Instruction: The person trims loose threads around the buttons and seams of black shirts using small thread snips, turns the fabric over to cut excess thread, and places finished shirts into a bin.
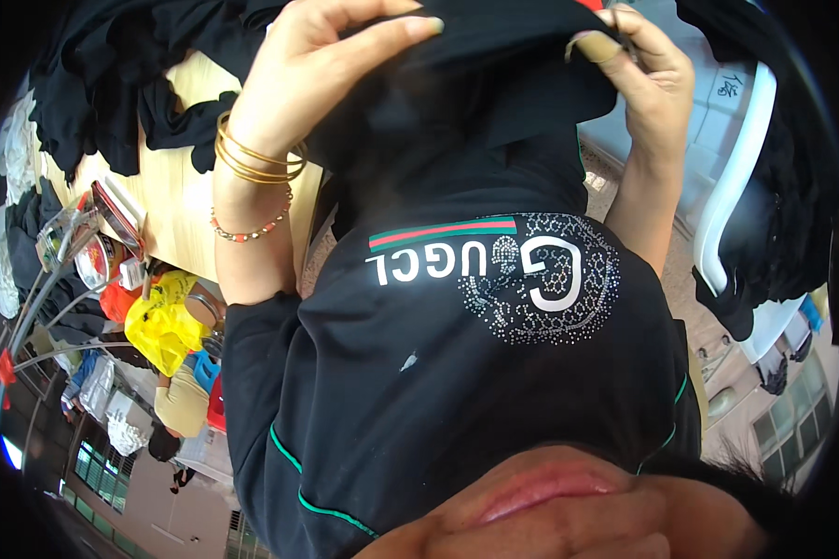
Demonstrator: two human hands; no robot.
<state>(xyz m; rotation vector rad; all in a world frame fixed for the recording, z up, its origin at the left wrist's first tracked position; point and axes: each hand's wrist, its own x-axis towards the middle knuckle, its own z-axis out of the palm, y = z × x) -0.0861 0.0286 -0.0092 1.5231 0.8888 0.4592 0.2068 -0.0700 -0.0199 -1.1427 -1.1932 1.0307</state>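
A piece of black cloth [508, 47] is stretched between my two hands at the top of the head view. My left hand [322, 65] grips its left side, the thumb lying along the cloth; gold bangles and a beaded bracelet circle that wrist. On the right, my right hand [657, 79] pinches the cloth's other end, fingers bent. A tan covering wraps its thumb tip, and a small thin dark thing shows by those fingers, too unclear to name. The cloth's upper part runs out of view.
More black cloth [84, 93] lies heaped on the light wooden table [172, 200] at left. Beside it are a yellow plastic bag [165, 321] and a wire rack [33, 307]. At right, dark cloth [783, 214] hangs by a white curved rim [736, 177]. Another person [182, 405] is at lower left.
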